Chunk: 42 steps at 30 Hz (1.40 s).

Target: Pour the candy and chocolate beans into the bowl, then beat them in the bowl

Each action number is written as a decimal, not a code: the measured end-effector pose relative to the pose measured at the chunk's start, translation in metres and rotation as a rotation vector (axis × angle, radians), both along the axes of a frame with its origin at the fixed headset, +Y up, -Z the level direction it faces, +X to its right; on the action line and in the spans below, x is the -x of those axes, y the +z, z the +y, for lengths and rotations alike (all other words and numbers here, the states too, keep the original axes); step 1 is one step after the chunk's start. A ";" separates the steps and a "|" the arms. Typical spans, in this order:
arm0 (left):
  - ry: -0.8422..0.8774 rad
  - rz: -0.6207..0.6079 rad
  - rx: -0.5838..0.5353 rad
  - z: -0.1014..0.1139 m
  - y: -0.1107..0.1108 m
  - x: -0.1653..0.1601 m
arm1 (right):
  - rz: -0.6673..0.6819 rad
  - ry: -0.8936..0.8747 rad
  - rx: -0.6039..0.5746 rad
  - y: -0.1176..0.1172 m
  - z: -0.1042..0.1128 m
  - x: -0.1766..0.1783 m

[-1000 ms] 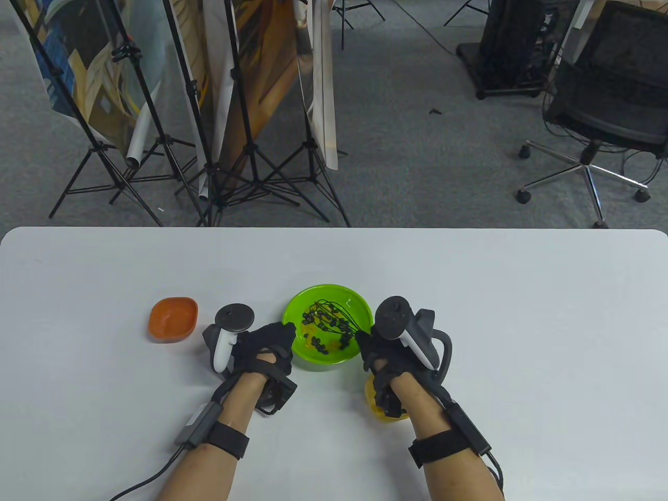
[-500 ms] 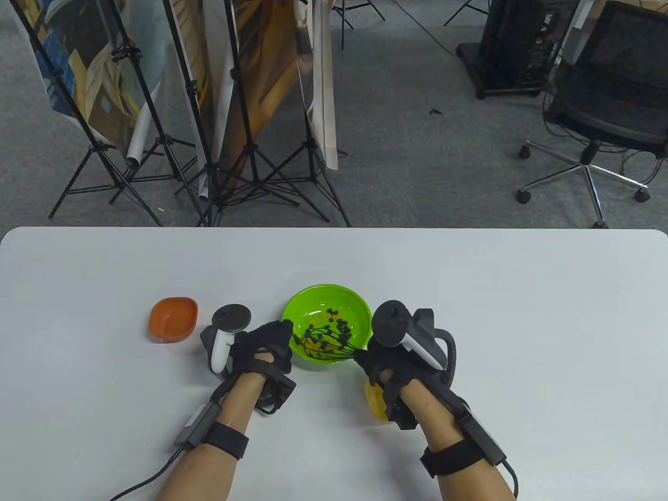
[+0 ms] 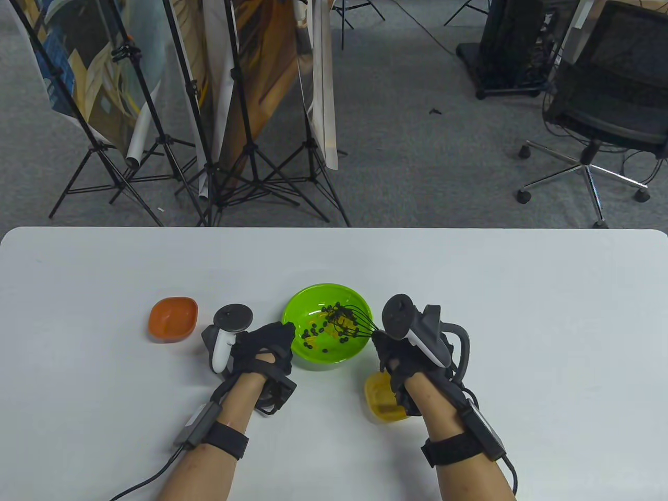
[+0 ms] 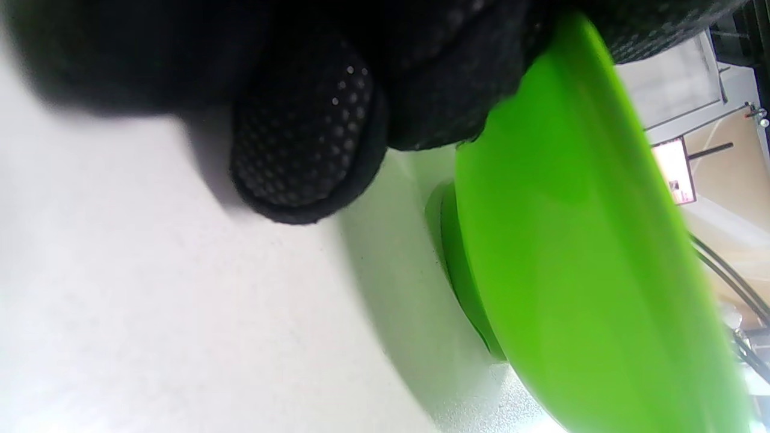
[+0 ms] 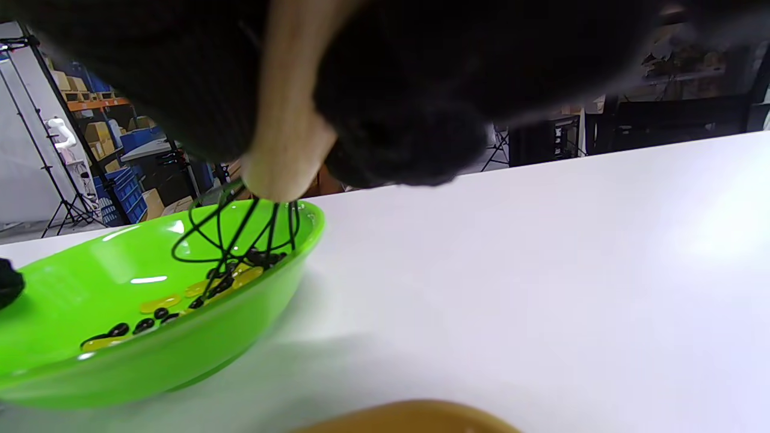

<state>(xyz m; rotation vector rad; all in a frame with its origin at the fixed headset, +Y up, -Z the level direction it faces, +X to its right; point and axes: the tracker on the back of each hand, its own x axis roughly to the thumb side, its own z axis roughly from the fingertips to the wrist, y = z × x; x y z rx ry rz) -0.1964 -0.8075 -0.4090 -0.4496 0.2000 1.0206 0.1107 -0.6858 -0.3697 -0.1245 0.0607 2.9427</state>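
A green bowl (image 3: 348, 355) sits mid-table with black chocolate beans (image 3: 315, 331) and yellow candies (image 3: 311, 343) inside. My right hand (image 3: 392, 360) grips the pale handle (image 5: 289, 144) of a black wire whisk (image 3: 355, 319), whose wires dip into the bowl's right side among the beans. My left hand (image 3: 263, 342) holds the bowl's left rim, its fingers (image 4: 307, 144) curled against the green wall (image 4: 577, 240). In the right wrist view the whisk wires (image 5: 240, 234) stand over candies (image 5: 162, 300) and beans (image 5: 144, 325).
An orange dish (image 3: 173, 319) lies left of my left hand. A yellow dish (image 3: 381, 399) sits on the table by my right wrist, partly hidden. Beyond the table's far edge stand tripods (image 3: 250, 156) and an office chair (image 3: 605, 115).
The whisk swept from the bowl's upper left to its near side, then to the right side, moving the beans. My right hand shifted right. My left hand stayed on the rim.
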 end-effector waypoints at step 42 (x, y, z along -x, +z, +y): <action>0.027 0.002 0.016 -0.004 -0.001 0.001 | 0.020 -0.093 0.049 -0.007 -0.020 0.012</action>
